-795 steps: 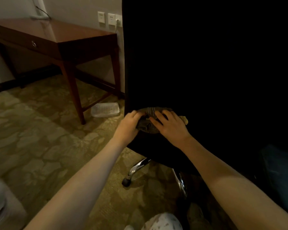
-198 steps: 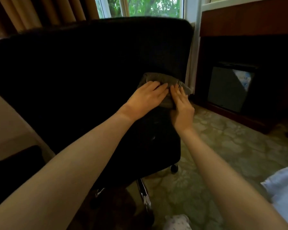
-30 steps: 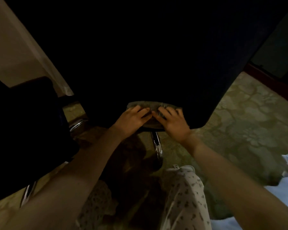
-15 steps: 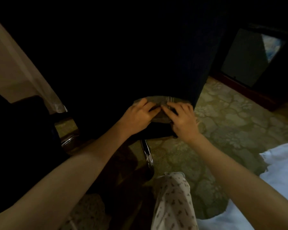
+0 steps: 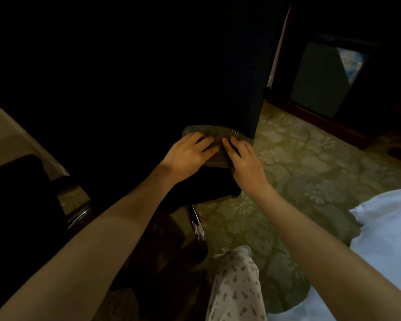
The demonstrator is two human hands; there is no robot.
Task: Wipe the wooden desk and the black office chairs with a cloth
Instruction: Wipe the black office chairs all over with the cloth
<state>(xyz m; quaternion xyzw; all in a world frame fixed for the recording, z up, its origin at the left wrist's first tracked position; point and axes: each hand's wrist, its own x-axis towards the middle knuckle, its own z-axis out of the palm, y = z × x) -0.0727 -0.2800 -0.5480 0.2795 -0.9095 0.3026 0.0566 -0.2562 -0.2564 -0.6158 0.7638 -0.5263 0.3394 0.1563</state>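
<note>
A black office chair (image 5: 130, 72) fills the upper left, its back facing me and very dark. A grey cloth (image 5: 212, 135) with a striped edge lies flat against the lower right part of the chair back. My left hand (image 5: 188, 150) presses on the cloth's left half with fingers spread and straight. My right hand (image 5: 243, 158) presses on its right half, fingers pointing up and left beside the left hand's fingertips. The wooden desk is out of view.
A chrome chair leg (image 5: 196, 224) runs down below the hands. A second black chair (image 5: 16, 195) stands at the left. White bedding (image 5: 380, 239) is at the lower right, a dark cabinet (image 5: 333, 79) at the upper right, patterned carpet (image 5: 310, 163) between.
Both hands with the cloth have slid up and to the right along the lower chair back. The view has swung right, showing more carpet, the cabinet and the bedding.
</note>
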